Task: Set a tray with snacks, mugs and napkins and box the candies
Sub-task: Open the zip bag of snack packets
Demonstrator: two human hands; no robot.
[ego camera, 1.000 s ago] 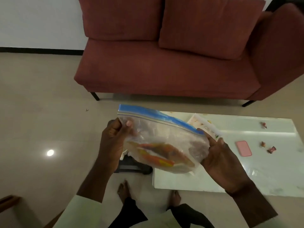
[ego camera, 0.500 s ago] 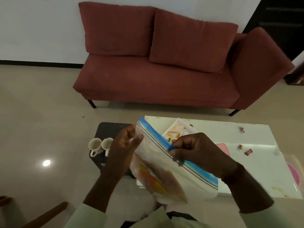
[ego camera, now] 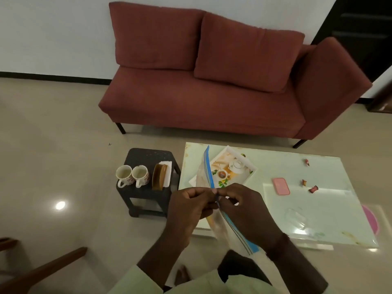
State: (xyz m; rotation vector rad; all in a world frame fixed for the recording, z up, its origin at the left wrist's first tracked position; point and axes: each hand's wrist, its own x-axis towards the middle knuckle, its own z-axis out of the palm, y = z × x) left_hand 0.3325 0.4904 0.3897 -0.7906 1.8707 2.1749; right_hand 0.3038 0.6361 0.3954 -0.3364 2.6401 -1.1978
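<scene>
Clear zip bag with blue seal strip, held edge-on above table edge. Printed tray flat on table. Two floral mugs upright, side by side on stool, beside napkins. Three wrapped candies loose on table.

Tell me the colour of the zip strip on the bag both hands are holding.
Blue, along the top edge of the clear zip bag, seen in the head view.

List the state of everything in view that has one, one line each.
Zip bag: held edge-on in both hands, seal pinched.
Left hand: shut on the bag.
Right hand: shut on the bag.
Mugs: upright, apparently empty, on the stool.
Tray: flat on the table.
Candies: loose, wrapped, unboxed.
</scene>
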